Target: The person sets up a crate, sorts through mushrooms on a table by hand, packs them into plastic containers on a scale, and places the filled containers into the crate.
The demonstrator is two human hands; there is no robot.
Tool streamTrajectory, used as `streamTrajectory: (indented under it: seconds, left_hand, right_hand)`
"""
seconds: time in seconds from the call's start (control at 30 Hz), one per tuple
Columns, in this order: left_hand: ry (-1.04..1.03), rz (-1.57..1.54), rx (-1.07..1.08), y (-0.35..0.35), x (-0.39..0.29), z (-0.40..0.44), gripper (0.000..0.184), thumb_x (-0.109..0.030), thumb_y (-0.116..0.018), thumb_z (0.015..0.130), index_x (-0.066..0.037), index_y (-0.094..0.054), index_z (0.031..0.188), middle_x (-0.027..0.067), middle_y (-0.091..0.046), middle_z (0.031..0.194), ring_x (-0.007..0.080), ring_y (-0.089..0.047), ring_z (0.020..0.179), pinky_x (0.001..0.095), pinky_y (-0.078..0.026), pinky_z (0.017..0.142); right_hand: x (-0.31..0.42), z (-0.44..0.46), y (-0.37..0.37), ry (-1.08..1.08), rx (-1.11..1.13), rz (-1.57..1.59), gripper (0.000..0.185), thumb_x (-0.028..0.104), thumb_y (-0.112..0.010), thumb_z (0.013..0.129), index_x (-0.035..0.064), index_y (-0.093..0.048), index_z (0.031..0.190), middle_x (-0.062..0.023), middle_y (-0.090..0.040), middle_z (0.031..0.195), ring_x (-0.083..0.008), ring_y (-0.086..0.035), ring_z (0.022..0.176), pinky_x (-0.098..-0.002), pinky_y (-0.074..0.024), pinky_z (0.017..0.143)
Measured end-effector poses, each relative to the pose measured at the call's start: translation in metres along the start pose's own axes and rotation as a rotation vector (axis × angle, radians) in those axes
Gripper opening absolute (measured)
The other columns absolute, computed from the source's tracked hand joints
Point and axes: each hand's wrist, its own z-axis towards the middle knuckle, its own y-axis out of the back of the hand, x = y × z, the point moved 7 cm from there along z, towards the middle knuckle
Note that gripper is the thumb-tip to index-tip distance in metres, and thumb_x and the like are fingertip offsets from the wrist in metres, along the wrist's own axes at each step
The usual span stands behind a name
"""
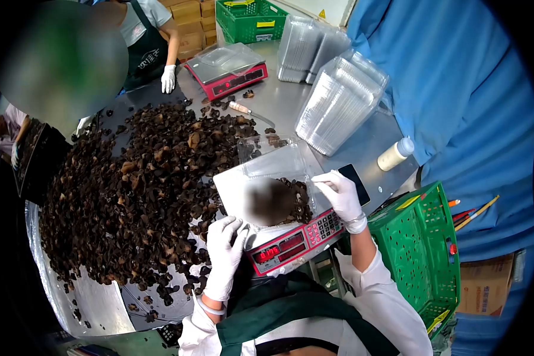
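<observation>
My left hand (224, 249) and right hand (342, 200) half-curl at the plastic clamshell's (277, 161) eight and three o'clock. I can't tell their grip.

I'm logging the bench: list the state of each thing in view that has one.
Near scale, display lit red
Clear container, holding dark pieces
Left hand, gloved, fingers bent
Right hand, gloved, at the container's edge
Heap, loosely spread
Far scale, display lit
Clear trays, stacked, nested
Bottle, capped
Knife, lying flat
Green crate beside the person, open-topped
</observation>
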Motion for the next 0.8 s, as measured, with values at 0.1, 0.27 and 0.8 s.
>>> streamTrajectory:
  seconds: [0.1, 0.27, 0.8]
  left_hand:
    - [-0.107, 0.038, -0.015, 0.003, -0.015, 0.010, 0.022, -0.011, -0.074, 0.072, -0.007, -0.067, 0.093, 0.0076, -0.064, 0.093, 0.0258, -0.059, 0.087, 0.0359, -0.048, 0.077]
    - [-0.186, 0.235, 0.098, -0.040, -0.035, 0.037, 0.033, -0.017, -0.074, 0.071, -0.007, -0.066, 0.101, 0.0060, -0.064, 0.095, 0.0245, -0.058, 0.088, 0.0359, -0.047, 0.076]
    - [0.490, -0.507, 0.176, -0.034, -0.017, 0.015, 0.037, -0.014, -0.070, 0.082, -0.003, -0.061, 0.117, 0.0051, -0.064, 0.080, 0.0085, -0.055, 0.069, 0.0231, -0.047, 0.066]
  right_hand:
    - [-0.004, -0.008, 0.004, -0.025, 0.016, -0.059, 0.012, 0.005, -0.065, 0.082, 0.0002, -0.066, 0.093, -0.0070, -0.062, 0.083, -0.0140, -0.061, 0.075, -0.0257, -0.0470, 0.067]
    - [0.021, -0.005, -0.037, 0.292, 0.034, -0.309, 0.021, 0.017, -0.071, 0.076, 0.0062, -0.067, 0.094, -0.0084, -0.061, 0.089, -0.0254, -0.058, 0.082, -0.0333, -0.0472, 0.075]
    - [0.054, -0.001, -0.077, 0.094, 0.211, 0.004, 0.010, 0.005, -0.068, 0.077, 0.0022, -0.064, 0.086, -0.0023, -0.059, 0.074, -0.0116, -0.054, 0.064, -0.0255, -0.0443, 0.063]
